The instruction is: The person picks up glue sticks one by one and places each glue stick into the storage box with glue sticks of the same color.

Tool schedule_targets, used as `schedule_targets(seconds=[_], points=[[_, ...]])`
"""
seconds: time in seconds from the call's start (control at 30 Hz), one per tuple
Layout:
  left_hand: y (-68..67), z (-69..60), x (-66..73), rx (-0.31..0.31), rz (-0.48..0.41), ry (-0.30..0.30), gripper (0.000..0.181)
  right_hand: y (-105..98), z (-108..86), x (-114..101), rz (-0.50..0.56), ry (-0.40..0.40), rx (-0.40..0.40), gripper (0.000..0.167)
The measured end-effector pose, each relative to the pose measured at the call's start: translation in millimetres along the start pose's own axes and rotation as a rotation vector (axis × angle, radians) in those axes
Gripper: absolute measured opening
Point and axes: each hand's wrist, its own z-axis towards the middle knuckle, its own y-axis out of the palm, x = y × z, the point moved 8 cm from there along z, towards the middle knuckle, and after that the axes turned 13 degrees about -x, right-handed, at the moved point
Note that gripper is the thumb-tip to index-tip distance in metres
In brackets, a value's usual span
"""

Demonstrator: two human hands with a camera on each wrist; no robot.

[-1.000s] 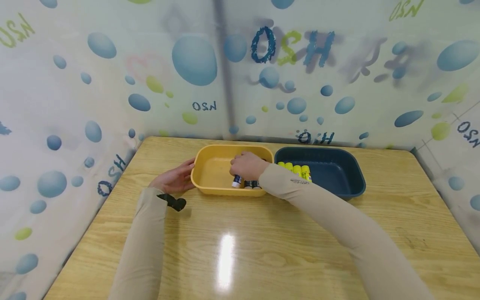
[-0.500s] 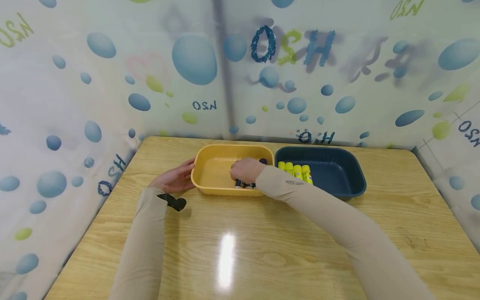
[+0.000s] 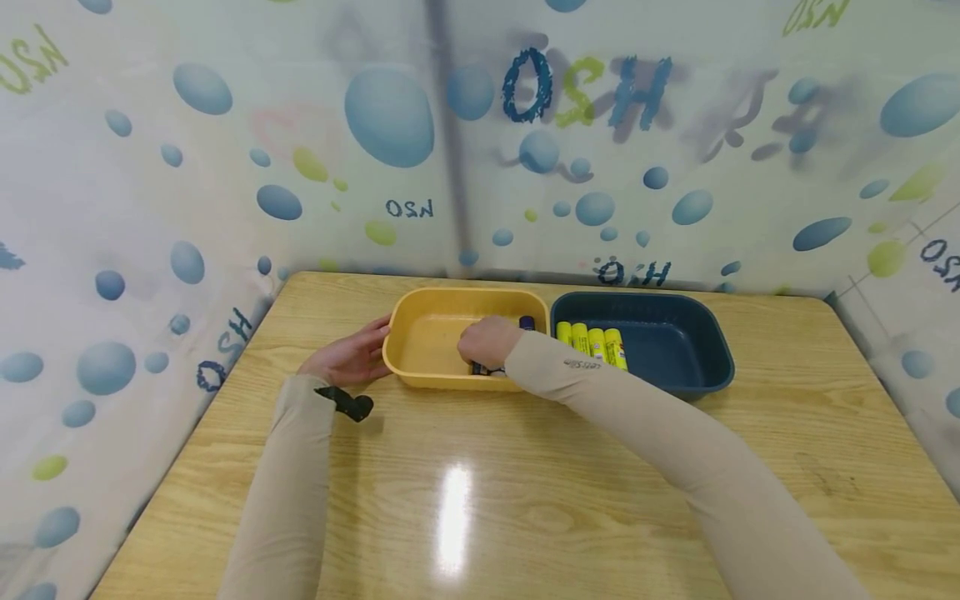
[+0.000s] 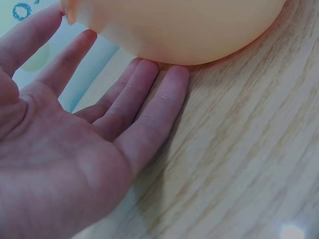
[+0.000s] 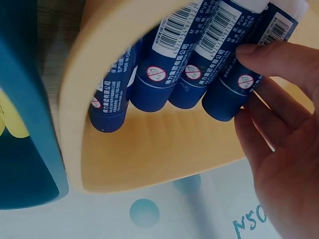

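In the yellow plastic bin (image 3: 420, 382), my right hand (image 3: 489, 342) pinches a dark blue glue stick (image 5: 225, 98) between thumb and fingers. It leans at the end of a row of similar blue glue sticks (image 5: 152, 88) along the bin's right side, as the right wrist view shows. The head view mostly hides these sticks behind my hand and sleeve. At the bin's left end, my left hand (image 3: 347, 355) has its fingers extended, fingertips (image 4: 174, 77) touching the outer wall low down and near the rim.
Against the yellow bin's right side stands a dark blue bin (image 3: 716, 350) with several yellow glue sticks (image 3: 597, 343) lined up at its left end. Both sit near the back of the wooden table (image 3: 570, 517), before a patterned wall covering (image 3: 480, 192).
My right hand has lowered slightly, and the glue stick has shifted right, up against the others in the row. The left hand has stayed at the yellow bin's end.
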Motion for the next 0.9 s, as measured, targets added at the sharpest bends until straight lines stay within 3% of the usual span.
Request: schedule_targets(seconds=[0.4,0.53,0.7,0.9], points=[[0.6,1.7,-0.7,-0.034,-0.010,0.006,0.057,3,1.1,-3,0.041,-0.024,0.004,0.021],[-0.1,1.8,-1.3,-0.034,-0.025,0.008,0.056,1,-1.8,-7,0.040,-0.041,0.045,0.016],[-0.8,1.6,-1.3,-0.033,-0.023,0.007,0.054,-7,-13.3,-15,0.007,-0.024,0.108,0.007],[-0.9,2.3,-0.6,-0.038,-0.019,0.009,0.054,-16,-36.4,-24,0.005,0.012,0.178,0.018]])
